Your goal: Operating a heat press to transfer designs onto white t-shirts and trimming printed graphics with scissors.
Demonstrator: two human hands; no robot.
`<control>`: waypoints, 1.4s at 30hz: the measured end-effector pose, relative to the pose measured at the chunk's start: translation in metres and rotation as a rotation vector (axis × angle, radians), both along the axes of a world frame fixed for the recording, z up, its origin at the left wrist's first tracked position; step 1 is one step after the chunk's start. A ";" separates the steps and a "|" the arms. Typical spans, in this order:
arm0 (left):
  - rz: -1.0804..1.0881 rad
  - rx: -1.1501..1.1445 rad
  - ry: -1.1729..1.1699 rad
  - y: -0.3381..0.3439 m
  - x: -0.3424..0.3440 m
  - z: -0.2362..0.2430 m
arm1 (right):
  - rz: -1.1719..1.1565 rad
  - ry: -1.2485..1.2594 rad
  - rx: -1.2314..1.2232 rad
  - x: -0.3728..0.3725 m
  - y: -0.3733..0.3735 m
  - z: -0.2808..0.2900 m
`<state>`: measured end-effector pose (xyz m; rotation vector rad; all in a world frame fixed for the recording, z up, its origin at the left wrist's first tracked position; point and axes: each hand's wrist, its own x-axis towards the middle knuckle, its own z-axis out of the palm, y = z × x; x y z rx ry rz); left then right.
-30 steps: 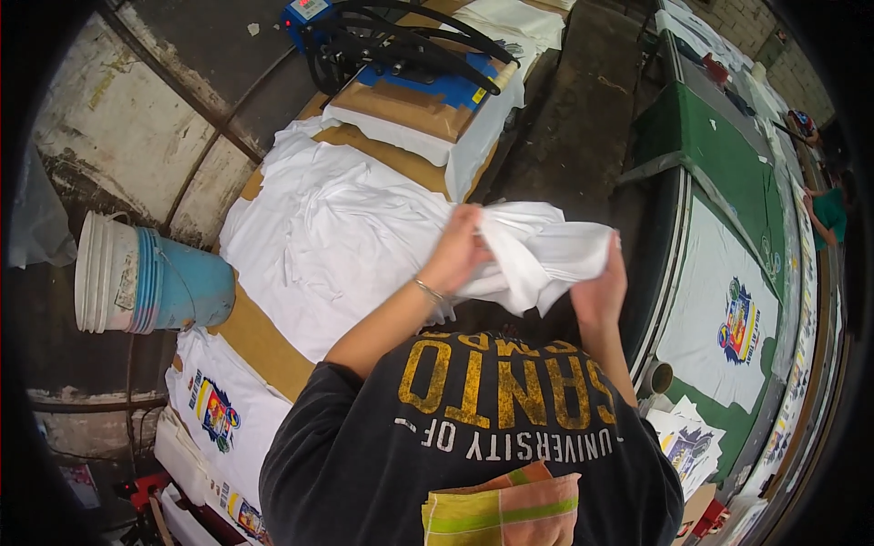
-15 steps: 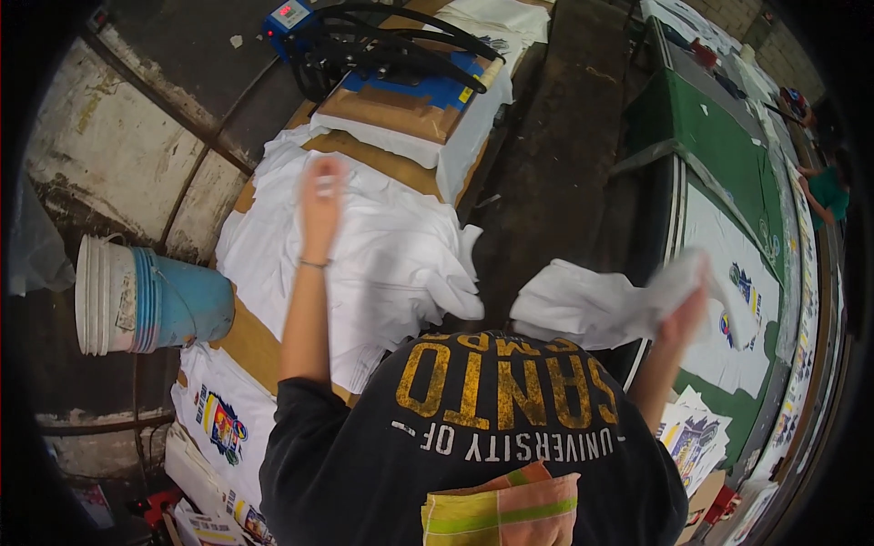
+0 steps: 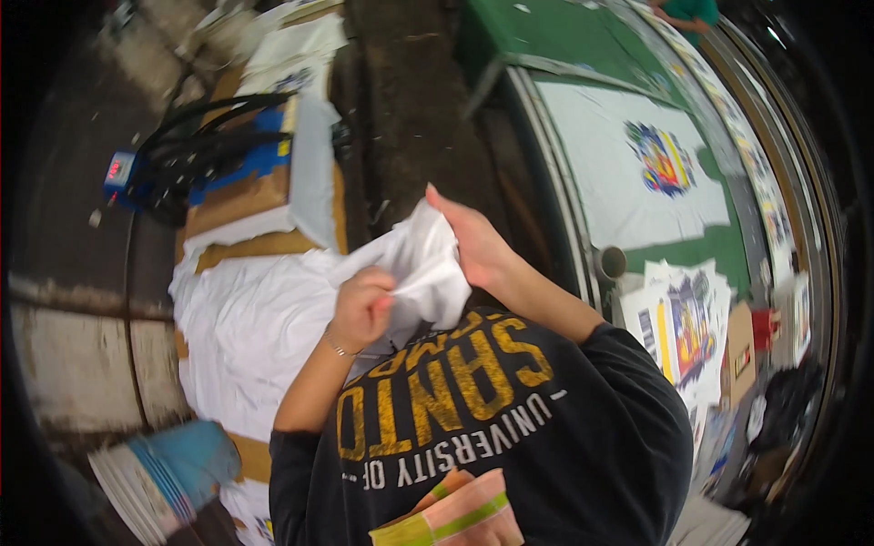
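Observation:
A white cloth garment (image 3: 419, 273) is stretched between my hands in front of my chest. My left hand (image 3: 362, 305) is closed on it at the lower left, fingers curled. My right hand (image 3: 473, 244) grips its upper right edge, thumb pointing up. Behind and left of the cloth, a pile of white garments (image 3: 241, 328) lies on a cardboard-covered bench (image 3: 228, 261), touching or close to the held piece; where one ends and the other begins is unclear.
A heat press (image 3: 173, 168) stands at left, stacked buckets (image 3: 168, 478) below it. Along the right runs a green table (image 3: 710, 255) with a printed shirt (image 3: 592, 155), printed sheets (image 3: 678, 332) and a cup (image 3: 610, 264). A person (image 3: 687, 14) is at the far right top.
My hands swung apart, the right carrying cloth rightward, and are now together again on cloth at the middle. The whole view has turned, shifting benches, buckets and the other person.

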<state>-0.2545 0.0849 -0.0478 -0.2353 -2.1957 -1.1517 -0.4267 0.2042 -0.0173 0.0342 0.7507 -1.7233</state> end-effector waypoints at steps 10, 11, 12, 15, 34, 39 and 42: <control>-0.008 0.029 -1.338 0.004 0.088 -0.090 | -1.090 0.315 -0.125 -0.274 0.141 -0.066; -0.009 0.022 -1.339 0.003 0.087 -0.089 | -1.115 0.288 -0.153 -0.284 0.156 -0.050; 0.072 0.124 -1.334 0.003 0.091 -0.087 | -1.111 0.282 -0.157 -0.292 0.158 -0.037; 0.263 0.401 -1.298 -0.008 0.103 -0.094 | -1.263 0.372 -0.084 -0.296 0.171 -0.015; -0.091 0.611 -0.961 -0.002 0.021 -0.001 | 0.142 1.576 -0.211 0.005 -0.022 0.022; -0.067 0.616 -0.758 -0.020 -0.015 -0.011 | 0.414 1.775 -0.502 0.018 -0.008 0.031; 0.086 0.139 -0.607 -0.027 -0.023 0.011 | 0.143 1.987 -0.583 0.009 0.011 -0.007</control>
